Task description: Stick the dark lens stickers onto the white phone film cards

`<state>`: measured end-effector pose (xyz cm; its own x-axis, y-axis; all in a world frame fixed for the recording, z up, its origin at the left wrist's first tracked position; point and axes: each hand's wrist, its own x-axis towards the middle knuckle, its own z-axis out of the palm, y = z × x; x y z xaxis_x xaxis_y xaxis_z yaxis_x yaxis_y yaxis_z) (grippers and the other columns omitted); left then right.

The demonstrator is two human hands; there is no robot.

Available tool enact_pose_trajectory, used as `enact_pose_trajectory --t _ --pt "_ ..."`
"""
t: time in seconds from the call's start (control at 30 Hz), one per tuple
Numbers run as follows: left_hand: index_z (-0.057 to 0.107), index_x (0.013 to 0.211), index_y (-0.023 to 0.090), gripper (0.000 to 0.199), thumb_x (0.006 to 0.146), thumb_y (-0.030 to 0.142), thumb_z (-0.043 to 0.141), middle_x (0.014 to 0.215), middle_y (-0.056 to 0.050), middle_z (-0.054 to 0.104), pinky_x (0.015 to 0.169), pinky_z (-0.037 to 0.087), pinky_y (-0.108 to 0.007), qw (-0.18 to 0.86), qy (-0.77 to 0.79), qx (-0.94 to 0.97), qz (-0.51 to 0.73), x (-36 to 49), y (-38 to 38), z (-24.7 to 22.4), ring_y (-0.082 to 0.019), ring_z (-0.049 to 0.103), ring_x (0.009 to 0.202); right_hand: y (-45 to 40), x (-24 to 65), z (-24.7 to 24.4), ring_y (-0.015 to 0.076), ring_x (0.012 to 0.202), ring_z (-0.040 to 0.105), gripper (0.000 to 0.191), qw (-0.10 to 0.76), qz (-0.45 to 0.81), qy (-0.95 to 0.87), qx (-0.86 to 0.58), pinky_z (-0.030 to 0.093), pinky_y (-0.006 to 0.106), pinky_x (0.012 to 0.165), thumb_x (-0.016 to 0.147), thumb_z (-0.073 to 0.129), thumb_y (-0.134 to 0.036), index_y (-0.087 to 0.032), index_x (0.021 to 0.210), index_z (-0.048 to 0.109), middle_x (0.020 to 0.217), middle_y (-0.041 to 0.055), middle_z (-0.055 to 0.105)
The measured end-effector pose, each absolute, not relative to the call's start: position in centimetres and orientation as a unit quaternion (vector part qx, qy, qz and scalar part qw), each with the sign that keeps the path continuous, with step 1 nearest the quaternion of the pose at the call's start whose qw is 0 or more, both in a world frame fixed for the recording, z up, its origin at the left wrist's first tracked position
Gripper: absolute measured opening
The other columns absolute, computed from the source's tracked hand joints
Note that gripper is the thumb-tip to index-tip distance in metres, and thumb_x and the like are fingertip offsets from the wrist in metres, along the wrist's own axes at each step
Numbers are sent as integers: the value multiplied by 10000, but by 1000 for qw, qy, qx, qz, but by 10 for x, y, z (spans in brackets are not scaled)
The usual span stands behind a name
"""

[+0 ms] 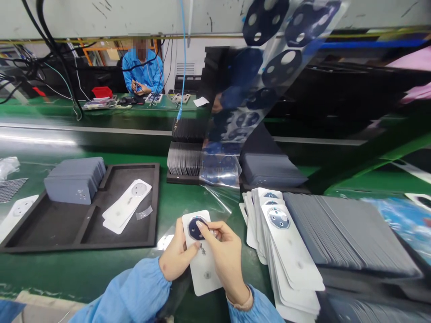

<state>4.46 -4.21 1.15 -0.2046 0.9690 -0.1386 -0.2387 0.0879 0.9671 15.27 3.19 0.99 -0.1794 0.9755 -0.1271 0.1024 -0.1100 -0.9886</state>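
A white rounded panel (pixel 206 280) with a dark octagonal piece (pixel 194 229) near its top is held over the green table. My left hand (pixel 178 255) grips the panel's left edge, thumb on its face below the dark piece. My right hand (pixel 225 251) is at the panel's right side, its thumb pressing on the dark piece and its other fingers curled at the edge. Right of my hands lies a fanned pile of white panels (pixel 292 255), the top one bearing a similar dark octagonal piece (pixel 279 216).
A black tray (pixel 85 242) at left holds grey plates (pixel 72 179) and white panels (pixel 126 202). Grey plates (pixel 350 229) stand in rows at right. A clear film strip (pixel 245 107) with dark pieces hangs ahead. A person (pixel 143 69) sits across the bench.
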Motion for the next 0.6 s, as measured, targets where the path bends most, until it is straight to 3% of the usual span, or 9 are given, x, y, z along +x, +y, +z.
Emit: enact_pose_trajectory --t 0.6 --pt "327 1267 226 470 883 231 597 1272 -108 570 938 471 -374 516 516 364 579 45 -44 8 -259 573 1172 28 152 7 167 664 493 264 397 548 -543 -498 382 310 653 673 787 -452 -201 697 711 676 -3 595"
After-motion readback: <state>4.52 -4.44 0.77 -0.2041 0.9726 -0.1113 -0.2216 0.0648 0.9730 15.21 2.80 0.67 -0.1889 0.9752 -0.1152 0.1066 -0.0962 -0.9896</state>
